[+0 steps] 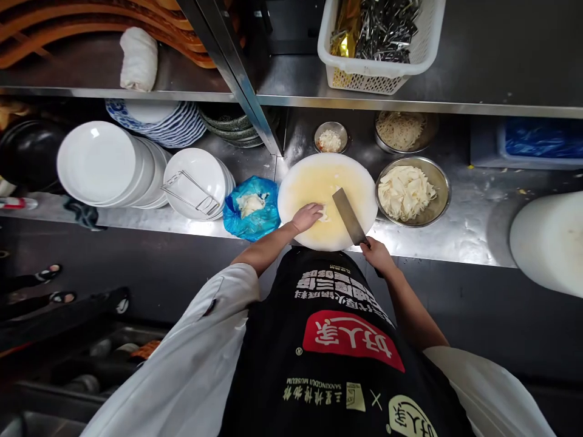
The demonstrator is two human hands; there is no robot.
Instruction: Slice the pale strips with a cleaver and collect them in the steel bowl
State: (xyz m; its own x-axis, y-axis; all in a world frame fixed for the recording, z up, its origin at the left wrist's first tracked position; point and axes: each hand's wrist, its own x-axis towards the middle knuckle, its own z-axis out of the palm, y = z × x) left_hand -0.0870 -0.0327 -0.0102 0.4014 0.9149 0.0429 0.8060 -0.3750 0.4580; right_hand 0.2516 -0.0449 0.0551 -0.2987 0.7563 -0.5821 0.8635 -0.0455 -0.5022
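At the board [328, 171], knife work in hand. Left hand [308, 216] lay a little left of its middle, fingers over a small pale piece [323, 213]; whether they pinched it or only pressed on it, I could not make out. Right hand [379, 252], by the board's near right edge, was wrapped round the handle of a cleaver [350, 217]. Blade slanted over the board's right half, apart from the pale piece; not clear whether steel met board.

Just right of the board: a bowl [444, 195] heaped with thin pale slices [405, 192]. Judged this the finished share, and a large one. Past the board's far right side, a second bowl [429, 130] held pale shreds [398, 129]; beyond the far edge, a small bowl [345, 137] of chopped bits [329, 141]. Both looked ready, though I could not say whether this cleaver had cut them.

Just left of the board: a blue bag [255, 228], mouth spread, a whitish lump [251, 205] inside. Took it for stock not yet cut, if the same food; how deep it went was hidden. My estimate: well along, with the pale piece and perhaps the lump left.
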